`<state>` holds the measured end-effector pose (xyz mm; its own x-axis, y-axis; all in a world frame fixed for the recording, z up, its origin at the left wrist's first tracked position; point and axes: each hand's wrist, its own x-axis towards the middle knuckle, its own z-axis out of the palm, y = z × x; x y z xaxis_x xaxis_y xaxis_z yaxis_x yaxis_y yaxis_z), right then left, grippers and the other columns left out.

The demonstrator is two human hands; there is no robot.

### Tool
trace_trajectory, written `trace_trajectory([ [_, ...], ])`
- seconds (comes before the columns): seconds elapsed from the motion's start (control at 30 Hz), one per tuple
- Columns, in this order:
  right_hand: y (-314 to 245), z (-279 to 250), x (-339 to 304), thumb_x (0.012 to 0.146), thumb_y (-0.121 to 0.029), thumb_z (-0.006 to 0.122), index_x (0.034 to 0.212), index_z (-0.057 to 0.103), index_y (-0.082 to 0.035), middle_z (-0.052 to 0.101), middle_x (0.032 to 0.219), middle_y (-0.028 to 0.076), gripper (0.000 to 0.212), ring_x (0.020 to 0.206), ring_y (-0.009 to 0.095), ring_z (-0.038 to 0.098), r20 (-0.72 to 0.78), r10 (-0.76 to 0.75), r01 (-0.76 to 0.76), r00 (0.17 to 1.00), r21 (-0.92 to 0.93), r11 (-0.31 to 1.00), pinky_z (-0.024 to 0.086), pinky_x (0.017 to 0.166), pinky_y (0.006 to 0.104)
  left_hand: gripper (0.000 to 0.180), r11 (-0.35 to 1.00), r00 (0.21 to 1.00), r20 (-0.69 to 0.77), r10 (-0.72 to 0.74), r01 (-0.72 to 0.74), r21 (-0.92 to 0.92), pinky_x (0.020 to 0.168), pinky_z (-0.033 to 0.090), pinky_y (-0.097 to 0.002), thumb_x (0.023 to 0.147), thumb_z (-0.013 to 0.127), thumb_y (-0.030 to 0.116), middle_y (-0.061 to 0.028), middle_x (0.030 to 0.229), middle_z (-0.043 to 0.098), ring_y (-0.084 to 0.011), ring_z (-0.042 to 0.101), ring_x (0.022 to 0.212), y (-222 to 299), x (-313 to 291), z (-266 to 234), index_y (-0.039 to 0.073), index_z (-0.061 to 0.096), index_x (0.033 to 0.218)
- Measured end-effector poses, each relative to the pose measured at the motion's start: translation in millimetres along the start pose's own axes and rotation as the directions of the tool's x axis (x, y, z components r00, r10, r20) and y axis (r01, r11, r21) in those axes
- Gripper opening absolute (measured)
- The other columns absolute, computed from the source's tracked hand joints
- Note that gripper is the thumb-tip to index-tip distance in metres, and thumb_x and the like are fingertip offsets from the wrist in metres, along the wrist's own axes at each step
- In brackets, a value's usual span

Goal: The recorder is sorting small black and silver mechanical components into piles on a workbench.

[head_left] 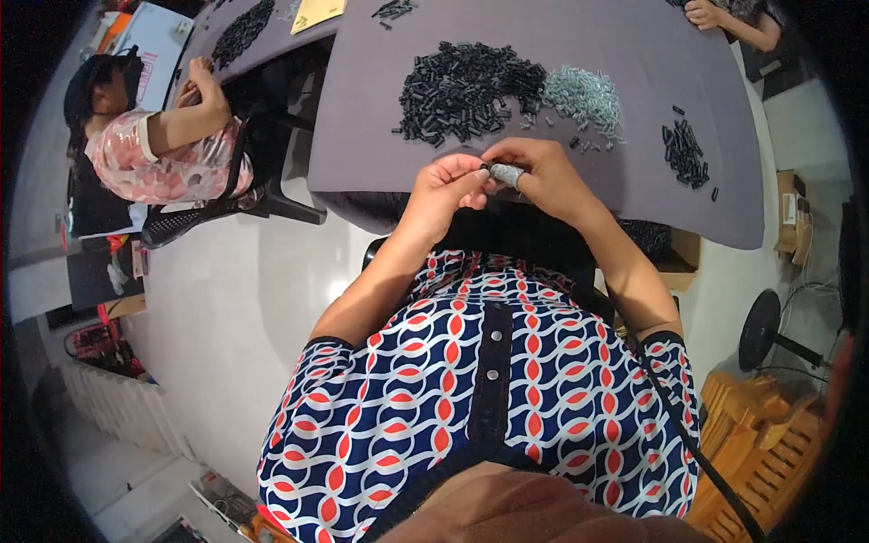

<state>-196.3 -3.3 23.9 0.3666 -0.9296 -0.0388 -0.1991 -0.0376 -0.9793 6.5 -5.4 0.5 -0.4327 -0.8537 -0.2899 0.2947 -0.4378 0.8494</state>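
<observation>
My left hand [450, 188] and my right hand [541, 176] meet over the near edge of the table, fingertips together. Between them they pinch a small black piece [489, 166], mostly covered by the fingers, so its exact kind does not show. A grey wrap [507, 176] appears to cover my right thumb. Just beyond my hands lies a large heap of short black tube-like pieces [457, 95]. Touching its right side is a smaller heap of pale, clear-looking small pieces [581, 98]. Farther right sits a separate small pile of black pieces [684, 156].
A grey cloth covers the table [362, 118]. At left, another person [167, 149] sits on a black chair [190, 222] by a second heap of black pieces [243, 38]. A co-worker's hand [704, 14] rests at the far right. A standing fan [760, 330] and wooden chair [756, 434] stand right.
</observation>
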Motion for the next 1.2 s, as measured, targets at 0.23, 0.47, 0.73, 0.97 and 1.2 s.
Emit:
trace_trajectory([
  [0.23, 1, -1, 5, 0.082, 0.003, 0.06, 0.103, 0.071, 0.0, 0.07, 0.089, 0.005, 0.023, 0.079, 0.013, 0.066, -0.131, -0.13, 0.143, 0.983, 0.098, 0.985, 0.052, 0.07, 0.0257, 0.011, 0.999, 0.999, 0.017, 0.033, -0.033, 0.016, 0.06, 0.053, -0.0206, 0.094, 0.063, 0.004, -0.0097, 0.086, 0.071, -0.0095, 0.063, 0.065, 4, -4, -2, 0.001, 0.065, 0.105],
  [0.47, 3, -5, 5, 0.09, 0.0, 0.064, 0.104, 0.067, 0.001, 0.069, 0.09, 0.005, 0.015, 0.076, 0.01, 0.065, 0.022, 0.001, -0.01, 1.0, 0.406, 0.914, 0.053, 0.069, 0.0244, 0.011, 0.998, 0.999, 0.019, 0.049, -0.05, 0.044, 0.059, 0.05, -0.0191, 0.095, 0.063, 0.005, -0.0078, 0.086, 0.071, -0.0086, 0.063, 0.065, 7, -6, 2, 0.001, 0.065, 0.105],
  [0.73, 6, -7, 6, 0.088, 0.001, 0.066, 0.103, 0.067, 0.002, 0.07, 0.093, 0.005, 0.015, 0.084, 0.011, 0.067, 0.048, -0.083, 0.067, 0.995, 0.278, 0.958, 0.054, 0.078, 0.0248, 0.011, 0.993, 0.997, 0.032, 0.067, -0.07, 0.091, 0.057, 0.049, -0.0187, 0.094, 0.064, 0.005, -0.0074, 0.085, 0.072, -0.0078, 0.061, 0.063, 10, -7, 1, 0.002, 0.065, 0.105],
  [0.97, -4, -11, 6, 0.086, 0.001, 0.068, 0.101, 0.068, 0.001, 0.068, 0.093, 0.003, 0.015, 0.086, 0.011, 0.066, 0.039, -0.069, 0.056, 0.997, 0.275, 0.96, 0.053, 0.08, 0.0251, 0.011, 0.981, 0.995, 0.022, 0.102, -0.104, 0.165, 0.058, 0.049, -0.0182, 0.094, 0.064, 0.004, -0.0066, 0.085, 0.072, -0.0072, 0.062, 0.064, 14, -7, 5, 0.002, 0.066, 0.104],
  [1.2, -9, -6, 7, 0.076, 0.004, 0.064, 0.091, 0.071, 0.001, 0.066, 0.086, 0.004, 0.017, 0.079, 0.012, 0.063, 0.003, -0.187, 0.184, 0.982, 0.151, 0.971, 0.05, 0.071, 0.0264, 0.012, 0.982, 0.997, 0.06, 0.049, -0.059, 0.179, 0.058, 0.05, -0.0192, 0.096, 0.062, 0.007, -0.0066, 0.087, 0.072, -0.0071, 0.062, 0.065, 14, -10, 3, 0.0, 0.067, 0.105],
])
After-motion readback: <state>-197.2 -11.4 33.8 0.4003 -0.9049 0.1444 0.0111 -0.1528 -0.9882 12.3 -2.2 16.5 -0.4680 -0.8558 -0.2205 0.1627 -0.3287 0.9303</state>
